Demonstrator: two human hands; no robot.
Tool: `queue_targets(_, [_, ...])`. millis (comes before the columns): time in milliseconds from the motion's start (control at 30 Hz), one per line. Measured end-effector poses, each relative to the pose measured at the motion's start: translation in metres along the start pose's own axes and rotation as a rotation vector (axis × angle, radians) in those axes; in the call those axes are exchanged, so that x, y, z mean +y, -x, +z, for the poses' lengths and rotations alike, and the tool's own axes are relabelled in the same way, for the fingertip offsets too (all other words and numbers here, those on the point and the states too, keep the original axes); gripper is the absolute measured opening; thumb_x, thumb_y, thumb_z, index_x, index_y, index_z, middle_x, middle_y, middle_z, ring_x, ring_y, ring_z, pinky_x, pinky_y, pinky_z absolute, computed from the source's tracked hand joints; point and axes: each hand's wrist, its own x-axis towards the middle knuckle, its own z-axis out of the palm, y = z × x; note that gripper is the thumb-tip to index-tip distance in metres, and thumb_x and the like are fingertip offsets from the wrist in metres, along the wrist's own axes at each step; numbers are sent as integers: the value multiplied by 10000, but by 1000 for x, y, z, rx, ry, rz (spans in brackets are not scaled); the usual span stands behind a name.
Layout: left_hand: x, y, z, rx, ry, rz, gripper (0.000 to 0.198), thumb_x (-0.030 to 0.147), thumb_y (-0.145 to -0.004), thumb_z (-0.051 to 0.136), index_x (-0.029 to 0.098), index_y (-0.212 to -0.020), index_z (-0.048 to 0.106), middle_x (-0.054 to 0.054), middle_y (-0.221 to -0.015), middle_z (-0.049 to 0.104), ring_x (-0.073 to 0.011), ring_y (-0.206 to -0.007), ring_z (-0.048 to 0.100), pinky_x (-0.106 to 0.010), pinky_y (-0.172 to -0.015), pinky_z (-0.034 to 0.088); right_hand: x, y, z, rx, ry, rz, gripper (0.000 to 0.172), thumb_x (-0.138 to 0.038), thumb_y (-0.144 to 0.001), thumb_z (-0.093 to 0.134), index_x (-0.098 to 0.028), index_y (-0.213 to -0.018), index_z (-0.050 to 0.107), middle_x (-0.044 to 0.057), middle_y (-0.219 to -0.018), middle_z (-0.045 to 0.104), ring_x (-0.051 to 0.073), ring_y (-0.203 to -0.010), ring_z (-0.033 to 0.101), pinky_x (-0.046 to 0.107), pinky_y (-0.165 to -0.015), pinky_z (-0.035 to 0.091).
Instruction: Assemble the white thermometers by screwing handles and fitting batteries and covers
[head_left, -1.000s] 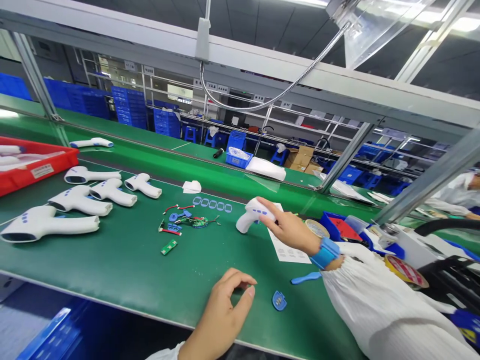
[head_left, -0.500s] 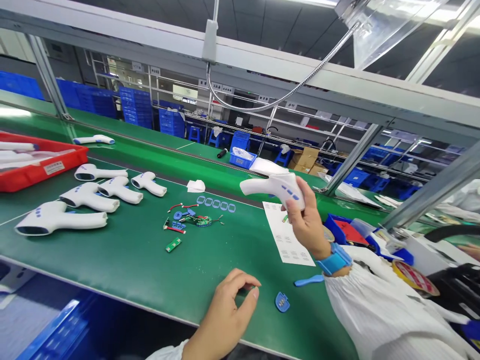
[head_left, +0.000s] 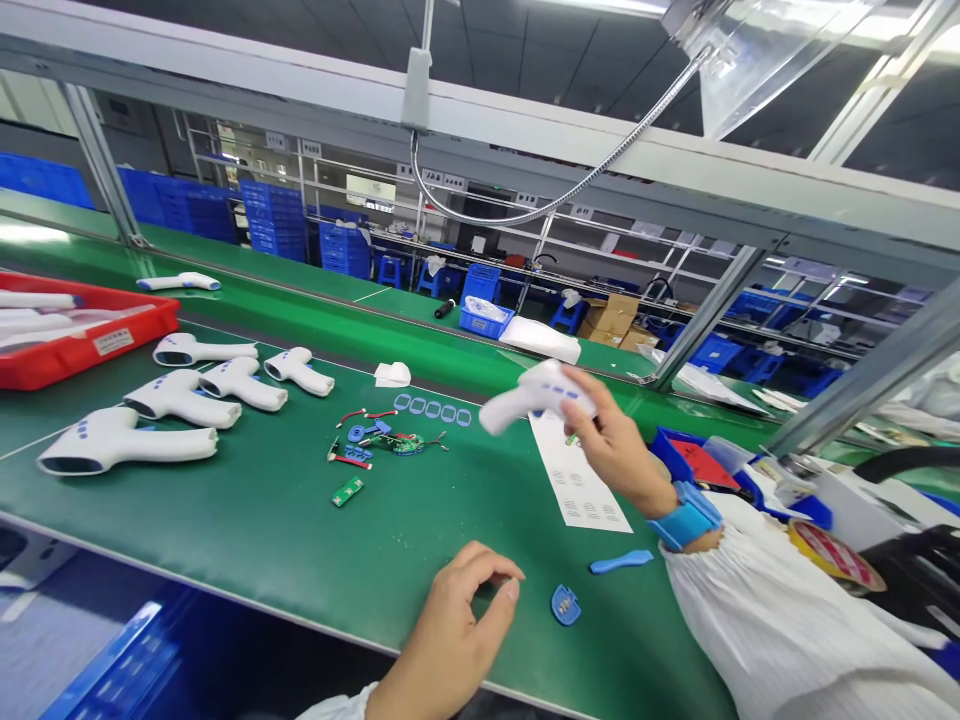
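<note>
My right hand (head_left: 619,440), with a blue wristband (head_left: 686,517), is closed around the head of a white infrared thermometer gun (head_left: 536,390) with blue buttons. It is held above the bench, its handle pointing left and slightly blurred. My left hand (head_left: 469,610) rests near the front edge, fingers loosely curved, thumb a little apart, nothing visible in it. Right of that hand lies a small blue cover with metal contacts (head_left: 565,605), and beyond it a blue pry tool (head_left: 621,562). A printed white sheet (head_left: 574,480) lies below the held gun.
Several white thermometer housings (head_left: 127,440) lie at left beside a red tray (head_left: 142,327). Mid-bench are blue frames (head_left: 433,409), a wired circuit board (head_left: 405,443) and a small green board (head_left: 347,491). Blue bins (head_left: 720,460) and a tape roll (head_left: 836,555) stand at right.
My right hand has tilted the thermometer gun, its handle now dropping lower to the left, and the wrist has shifted slightly right. My left hand has stayed nearly still.
</note>
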Motion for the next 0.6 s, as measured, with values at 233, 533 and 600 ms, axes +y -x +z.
queue_targets(233, [0, 0, 1, -4, -5, 1, 161, 212, -876, 461, 191, -861, 620, -32, -850, 590, -153, -821, 556, -248, -774, 410, -1, -1, 1, -157, 61, -47, 480, -430, -863, 453, -240, -1303, 460, -30, -528, 526, 158, -444, 490, 252, -477, 382])
queue_targets(533, [-4, 0, 0, 0, 37, -9, 182, 295, -873, 485, 195, -852, 635, -42, -842, 596, -168, -813, 557, -265, -769, 421, 0, 6, 2, -177, 51, -13, 482, -420, -900, 401, -238, -1345, 399, -19, -559, 563, 161, -451, 510, 253, -474, 381])
queue_targets(600, [-6, -3, -1, 11, 160, -75, 247, 401, -849, 525, 187, -842, 649, -48, -838, 602, -178, -816, 559, -282, -775, 427, -5, 13, -2, -74, 19, -5, 509, -397, -926, 349, -222, -1400, 284, -6, -626, 602, 154, -462, 519, 258, -484, 409])
